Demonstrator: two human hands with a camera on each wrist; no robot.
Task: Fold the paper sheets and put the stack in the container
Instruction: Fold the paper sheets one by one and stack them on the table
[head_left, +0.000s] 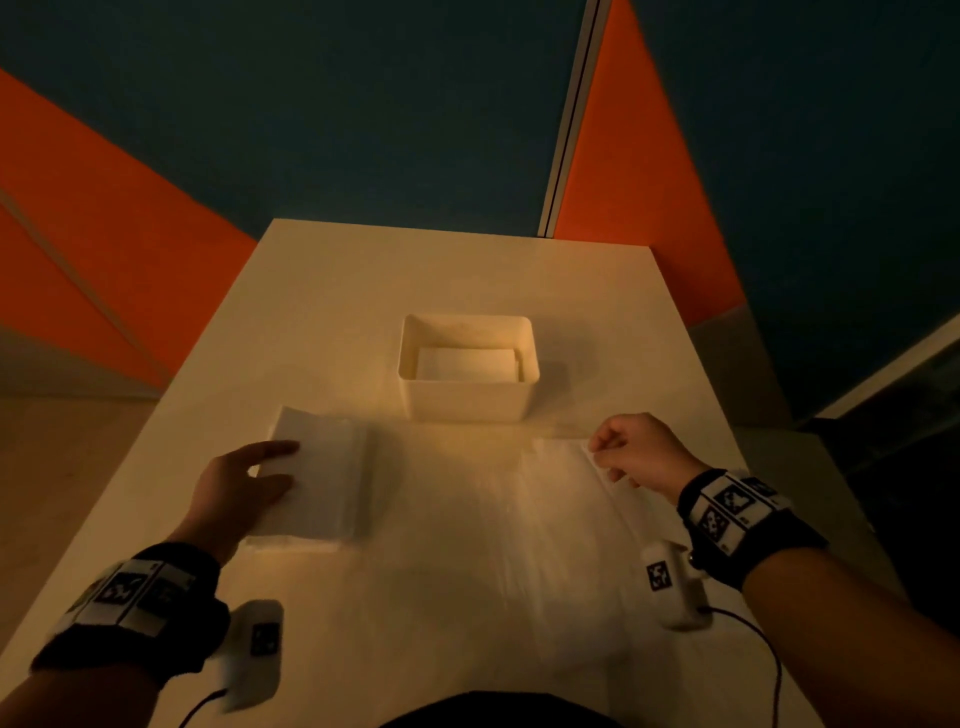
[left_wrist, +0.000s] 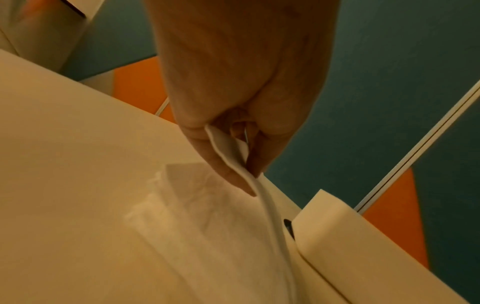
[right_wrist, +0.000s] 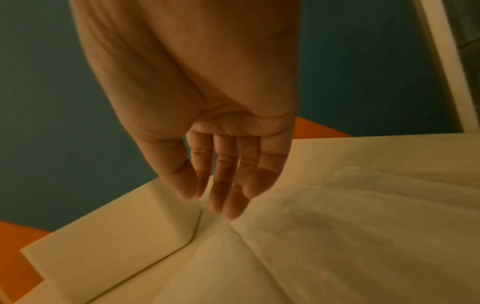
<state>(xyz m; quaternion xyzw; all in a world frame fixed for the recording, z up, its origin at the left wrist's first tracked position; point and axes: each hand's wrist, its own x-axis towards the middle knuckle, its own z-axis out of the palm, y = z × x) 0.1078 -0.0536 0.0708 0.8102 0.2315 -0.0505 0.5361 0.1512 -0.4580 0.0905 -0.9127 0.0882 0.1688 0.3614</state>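
Observation:
A thin white paper sheet (head_left: 519, 519) lies spread on the table in front of a white open container (head_left: 467, 402). A folded paper (head_left: 467, 364) sits inside the container. My left hand (head_left: 244, 483) pinches the sheet's left edge between thumb and finger. In the left wrist view my left hand (left_wrist: 249, 181) holds that edge up off the sheet (left_wrist: 207, 236), with the container (left_wrist: 337, 236) to its right. My right hand (head_left: 628, 452) is over the sheet's far right corner. The right wrist view shows my right hand (right_wrist: 223, 197) with straight fingers, tips at the sheet (right_wrist: 363, 226), beside the container (right_wrist: 116, 236).
The white table (head_left: 415, 270) is narrow, with its side edges close to both hands. Orange and dark blue walls stand behind it. Camera boxes (head_left: 675, 582) with cables hang from both wrists near the table's front.

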